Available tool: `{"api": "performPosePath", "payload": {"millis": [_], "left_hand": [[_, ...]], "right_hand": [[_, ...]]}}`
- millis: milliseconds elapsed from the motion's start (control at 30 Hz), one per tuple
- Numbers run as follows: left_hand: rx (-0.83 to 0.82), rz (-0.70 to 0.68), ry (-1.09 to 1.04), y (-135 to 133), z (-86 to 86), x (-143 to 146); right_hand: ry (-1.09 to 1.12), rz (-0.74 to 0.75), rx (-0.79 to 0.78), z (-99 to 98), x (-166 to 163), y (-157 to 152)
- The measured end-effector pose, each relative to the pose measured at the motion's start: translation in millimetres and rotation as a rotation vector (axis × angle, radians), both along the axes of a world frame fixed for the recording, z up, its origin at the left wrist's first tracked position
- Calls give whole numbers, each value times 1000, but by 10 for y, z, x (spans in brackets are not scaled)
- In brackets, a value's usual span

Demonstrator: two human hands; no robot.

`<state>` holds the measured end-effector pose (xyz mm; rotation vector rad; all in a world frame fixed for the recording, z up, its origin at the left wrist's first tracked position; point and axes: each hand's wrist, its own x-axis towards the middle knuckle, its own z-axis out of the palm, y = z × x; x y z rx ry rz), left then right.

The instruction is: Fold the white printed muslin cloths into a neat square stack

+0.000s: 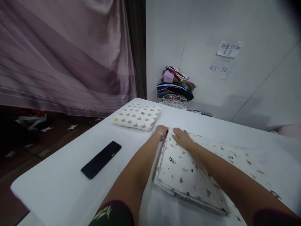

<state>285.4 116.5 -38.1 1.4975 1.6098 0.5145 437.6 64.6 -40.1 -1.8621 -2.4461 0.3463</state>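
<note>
A white cloth with small dark prints (188, 175) lies partly folded on the white table (58, 182) in front of me. My left hand (162, 130) rests at the folded cloth's far left corner, fingers curled against its edge; a bracelet sits on the wrist. My right hand (182, 138) lies flat on top of the fold, fingers stretched out and pressing down. A second folded cloth (138, 116), white with grey apple shapes, sits farther back on the table to the left.
A black phone (101, 159) lies on the table at the left. A stack of folded clothes (175, 86) leans against the white wall behind the table. A mauve curtain (66, 56) hangs at left, above a dark floor with scattered items.
</note>
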Motion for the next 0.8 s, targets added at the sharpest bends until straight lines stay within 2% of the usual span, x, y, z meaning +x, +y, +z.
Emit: {"api": "performPosePath", "payload": {"millis": [133, 267, 400, 567, 667, 800], "left_hand": [[-15, -12, -41, -106, 99, -136], [-29, -28, -75, -302, 168, -322], [-43, -68, -92, -579, 166, -467], [-15, -108, -105, -988, 136, -633], [-9, -104, -116, -1242, 127, -723], [-5, -108, -117, -1527, 135, -773]], "right_hand": [[1, 3, 63, 68, -11, -166], [7, 93, 53, 24, -68, -390], [3, 113, 25, -15, -107, -459], [80, 64, 54, 92, -96, -555], [170, 82, 109, 158, -105, -803], [358, 213, 185, 179, -166, -1230]]}}
